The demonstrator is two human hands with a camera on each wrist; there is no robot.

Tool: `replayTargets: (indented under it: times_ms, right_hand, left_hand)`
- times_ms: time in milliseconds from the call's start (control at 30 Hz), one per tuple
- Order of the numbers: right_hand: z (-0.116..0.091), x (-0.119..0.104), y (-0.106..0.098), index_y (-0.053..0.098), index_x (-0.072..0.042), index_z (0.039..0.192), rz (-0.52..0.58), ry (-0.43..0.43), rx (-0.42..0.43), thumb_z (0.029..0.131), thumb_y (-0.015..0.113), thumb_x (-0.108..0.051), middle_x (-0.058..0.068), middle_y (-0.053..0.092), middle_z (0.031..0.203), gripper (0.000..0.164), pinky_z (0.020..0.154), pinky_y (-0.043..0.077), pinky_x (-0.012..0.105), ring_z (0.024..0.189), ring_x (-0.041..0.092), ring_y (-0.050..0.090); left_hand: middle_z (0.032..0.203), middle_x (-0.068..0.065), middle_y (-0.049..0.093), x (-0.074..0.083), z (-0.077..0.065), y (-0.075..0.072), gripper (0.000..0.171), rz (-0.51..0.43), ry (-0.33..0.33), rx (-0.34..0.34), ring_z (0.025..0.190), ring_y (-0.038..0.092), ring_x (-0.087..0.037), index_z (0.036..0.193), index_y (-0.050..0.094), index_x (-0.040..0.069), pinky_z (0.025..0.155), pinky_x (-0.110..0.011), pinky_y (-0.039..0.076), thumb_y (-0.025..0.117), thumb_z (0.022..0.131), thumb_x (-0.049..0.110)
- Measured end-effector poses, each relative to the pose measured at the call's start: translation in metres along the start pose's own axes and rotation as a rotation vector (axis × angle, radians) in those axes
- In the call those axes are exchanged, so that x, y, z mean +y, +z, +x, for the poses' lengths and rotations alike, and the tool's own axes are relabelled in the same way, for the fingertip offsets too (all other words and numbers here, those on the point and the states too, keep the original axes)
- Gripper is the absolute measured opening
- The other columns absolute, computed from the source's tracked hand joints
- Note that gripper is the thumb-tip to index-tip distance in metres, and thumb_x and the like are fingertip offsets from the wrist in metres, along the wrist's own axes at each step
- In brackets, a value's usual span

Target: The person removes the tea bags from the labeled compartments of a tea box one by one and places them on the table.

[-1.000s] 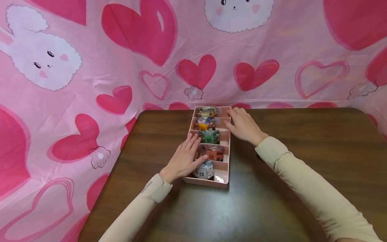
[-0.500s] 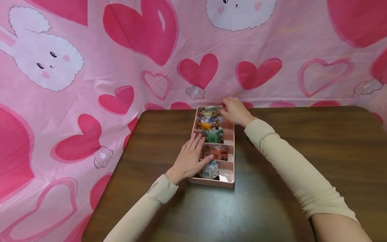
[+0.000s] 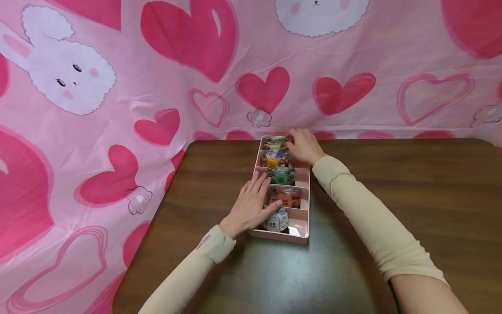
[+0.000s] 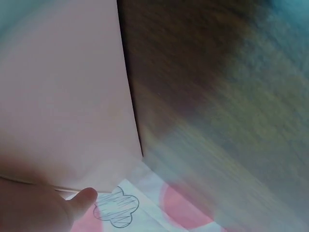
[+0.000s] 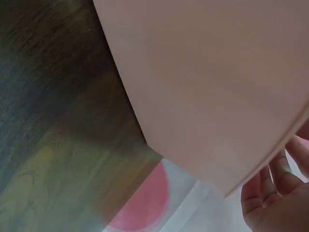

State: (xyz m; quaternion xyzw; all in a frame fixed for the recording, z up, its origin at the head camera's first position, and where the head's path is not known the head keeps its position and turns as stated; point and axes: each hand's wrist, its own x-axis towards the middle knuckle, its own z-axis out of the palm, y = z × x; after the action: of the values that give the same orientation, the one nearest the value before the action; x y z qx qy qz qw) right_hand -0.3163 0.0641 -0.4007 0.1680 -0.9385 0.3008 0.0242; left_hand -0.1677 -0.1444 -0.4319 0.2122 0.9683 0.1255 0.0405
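A long pink divided box (image 3: 280, 237) stands on the table, with a small printed packet in each compartment. My left hand (image 3: 251, 205) lies over its left rim with fingers spread straight, the thumb above the orange-label packet (image 3: 290, 199). At the far right corner, my right hand (image 3: 304, 146) reaches over the rim, its fingertips by the yellow-green-label packet (image 3: 273, 143); whether they pinch it is hidden. Between the hands sit the yellow-label packet (image 3: 272, 162) and green-label packet (image 3: 281, 177). Nearest is a white packet (image 3: 277, 221). Both wrist views show the box's plain outer wall (image 5: 207, 87).
The dark wooden table (image 3: 392, 183) extends to both sides of the box and in front of it. Behind it hangs a pink cloth (image 3: 219, 117) printed with hearts and rabbits, close to the box's far end.
My right hand has moved from above the right rim to the box's far compartment, then held about there. The left hand stays on the left rim. The head view has shifted slightly.
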Motion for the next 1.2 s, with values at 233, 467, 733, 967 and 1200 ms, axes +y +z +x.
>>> replayTargets:
  times_ms: [233,467,733,967,1200]
  right_hand:
    - [0.003,0.006,0.005,0.052,-0.008,0.135,-0.041,0.043,-0.083,0.097,0.053,-0.022,0.016,0.06,0.125,0.041,0.1,0.035,0.054,0.121,0.036,0.051]
    - [0.008,0.008,0.007,0.054,-0.009,0.132,-0.031,0.05,-0.09,0.098,0.05,-0.021,0.017,0.059,0.13,0.035,0.103,0.031,0.055,0.125,0.035,0.05]
    - [0.01,0.005,0.008,0.056,-0.007,0.125,0.011,0.067,-0.086,0.099,0.05,-0.022,0.016,0.063,0.116,0.031,0.102,0.031,0.054,0.114,0.034,0.054]
    - [0.012,0.004,0.013,0.062,-0.008,0.116,-0.007,0.069,-0.084,0.098,0.052,-0.023,0.014,0.065,0.115,0.025,0.103,0.031,0.055,0.114,0.033,0.054]
    - [0.013,0.002,0.015,0.065,-0.008,0.113,0.013,0.077,-0.091,0.099,0.051,-0.023,0.013,0.068,0.113,0.025,0.104,0.029,0.054,0.112,0.033,0.058]
  left_hand:
    - [0.163,-0.005,0.017,0.002,0.001,0.0,0.087,0.006,0.016,0.01,0.152,0.003,-0.023,0.154,0.024,0.011,0.12,-0.051,0.019,0.023,0.092,0.073]
    - [0.163,-0.004,0.015,0.003,0.003,-0.001,0.089,0.007,0.015,0.001,0.152,0.0,-0.022,0.154,0.023,0.012,0.12,-0.05,0.018,0.02,0.091,0.074]
    - [0.163,-0.004,0.013,0.001,0.003,-0.002,0.088,0.01,0.002,-0.013,0.152,-0.001,-0.022,0.155,0.021,0.013,0.12,-0.049,0.017,0.02,0.091,0.074]
    - [0.163,-0.004,0.014,-0.001,0.002,-0.001,0.087,0.014,0.001,-0.01,0.152,0.0,-0.022,0.155,0.022,0.013,0.12,-0.05,0.018,0.021,0.091,0.073]
    - [0.163,-0.004,0.015,-0.002,0.001,0.0,0.087,0.01,0.002,-0.012,0.152,0.001,-0.022,0.154,0.023,0.013,0.12,-0.05,0.019,0.021,0.092,0.073]
